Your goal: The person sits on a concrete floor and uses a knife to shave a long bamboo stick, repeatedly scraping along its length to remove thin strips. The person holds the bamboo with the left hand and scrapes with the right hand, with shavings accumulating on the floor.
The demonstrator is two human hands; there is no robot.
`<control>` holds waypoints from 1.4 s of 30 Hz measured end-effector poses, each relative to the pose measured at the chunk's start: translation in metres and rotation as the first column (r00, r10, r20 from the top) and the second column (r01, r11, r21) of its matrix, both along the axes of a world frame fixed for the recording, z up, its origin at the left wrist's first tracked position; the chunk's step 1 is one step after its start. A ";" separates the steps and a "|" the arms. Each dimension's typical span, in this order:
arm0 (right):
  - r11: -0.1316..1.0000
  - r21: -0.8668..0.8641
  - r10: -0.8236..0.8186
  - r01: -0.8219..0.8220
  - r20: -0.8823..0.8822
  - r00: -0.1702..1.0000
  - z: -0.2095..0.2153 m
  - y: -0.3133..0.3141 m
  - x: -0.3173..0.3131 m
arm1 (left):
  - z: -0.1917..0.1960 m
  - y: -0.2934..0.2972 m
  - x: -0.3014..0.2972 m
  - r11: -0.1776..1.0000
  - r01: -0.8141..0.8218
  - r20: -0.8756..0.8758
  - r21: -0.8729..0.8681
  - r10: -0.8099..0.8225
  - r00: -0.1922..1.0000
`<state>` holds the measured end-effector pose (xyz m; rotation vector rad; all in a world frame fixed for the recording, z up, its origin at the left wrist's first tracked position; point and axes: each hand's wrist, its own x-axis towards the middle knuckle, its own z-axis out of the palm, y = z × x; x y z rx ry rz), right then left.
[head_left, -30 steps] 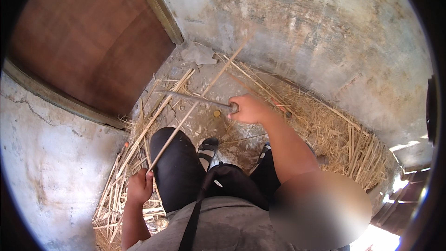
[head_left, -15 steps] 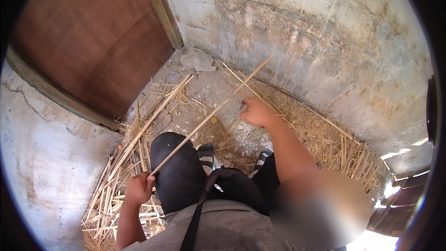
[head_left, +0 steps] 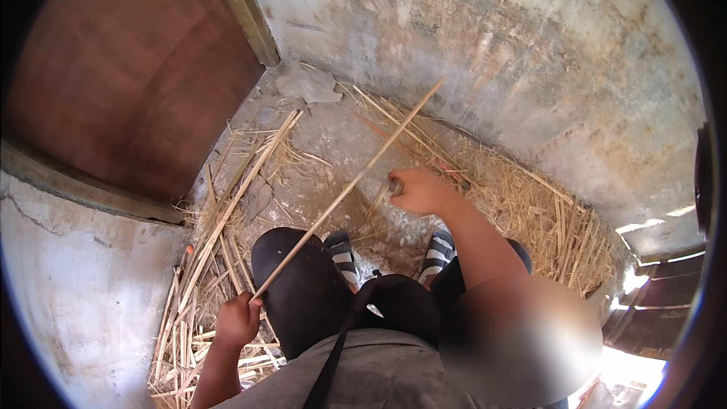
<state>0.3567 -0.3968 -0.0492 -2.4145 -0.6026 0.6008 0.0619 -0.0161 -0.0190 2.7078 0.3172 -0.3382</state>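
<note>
The left hand (head_left: 238,320) was clamped on the near end of a slim pale stick (head_left: 348,189), which slanted up over the left knee (head_left: 284,310) toward the stained wall (head_left: 485,45). The right hand (head_left: 425,191), well apart from the left, was closed around a grey object (head_left: 396,187), mostly hidden by the fingers. Below were striped slippers (head_left: 437,252); loose strips (head_left: 182,348) lay at left beside the wall, straw shavings (head_left: 522,212) at right, a brown door (head_left: 129,83) beyond.

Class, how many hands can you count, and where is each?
2. The left hand is lower left, holding the near end of a long stick; the right hand is to the stick's right, holding a mostly hidden grey object.
</note>
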 end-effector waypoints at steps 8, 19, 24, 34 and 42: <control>0.991 0.017 0.136 -0.136 0.023 0.990 0.005 0.005 -0.017 | -0.016 0.001 0.004 0.998 0.047 0.100 -0.051 -0.042 0.994; 1.000 -0.014 0.011 -0.009 0.149 0.989 0.008 -0.003 -0.003 | -0.006 -0.003 0.004 0.997 0.005 0.094 -0.078 0.003 0.996; 0.994 0.040 0.087 -0.099 0.225 0.971 -0.030 -0.012 -0.007 | 0.004 -0.008 0.000 0.999 -0.001 0.081 0.050 -0.003 0.997; 0.976 0.132 -0.177 0.173 0.016 0.984 -0.012 -0.042 0.011 | 0.015 -0.031 -0.021 0.997 -0.052 0.171 0.053 0.043 0.984; 0.987 0.124 0.086 -0.098 0.101 0.991 -0.012 -0.029 -0.014 | 0.013 -0.039 -0.032 0.996 -0.036 0.165 0.082 0.022 0.986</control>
